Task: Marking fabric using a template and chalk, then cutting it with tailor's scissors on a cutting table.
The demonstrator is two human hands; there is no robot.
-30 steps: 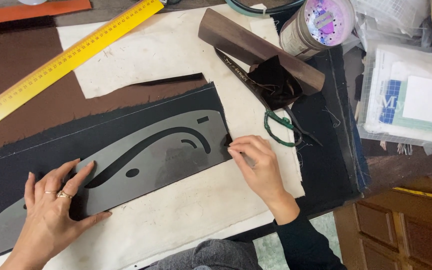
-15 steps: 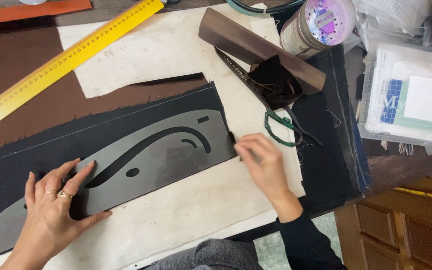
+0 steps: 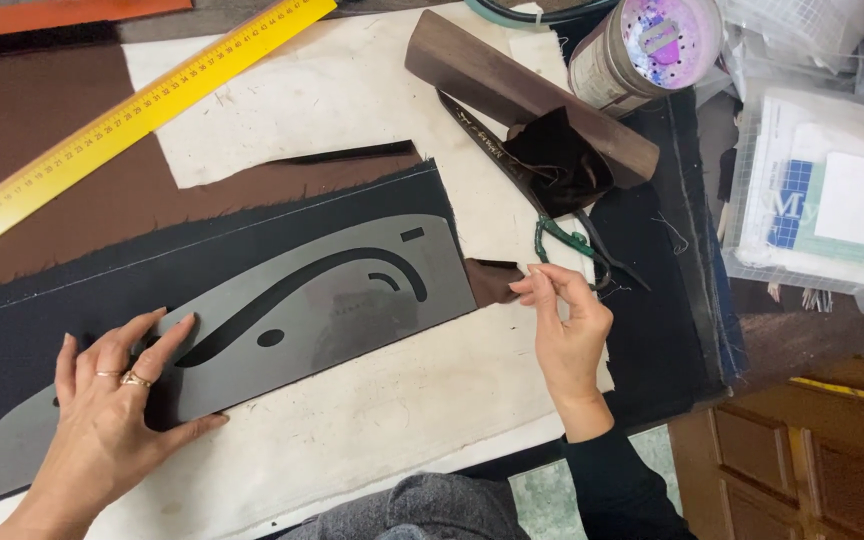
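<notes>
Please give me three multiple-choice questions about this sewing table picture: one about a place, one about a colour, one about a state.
1. Where does the left hand rest?
A. on the grey template
B. on the round tin
C. on the scissors

2. What colour is the long ruler?
A. red
B. yellow
C. green

3. What is the right hand doing?
A. lying flat and open
B. pinching the corner of the dark fabric
C. gripping the ruler

Answers:
1 A, its fingers are spread flat on the template's lower left part.
2 B, it lies diagonally at upper left.
3 B, the fingertips close on the fabric past the template's right end.
</notes>
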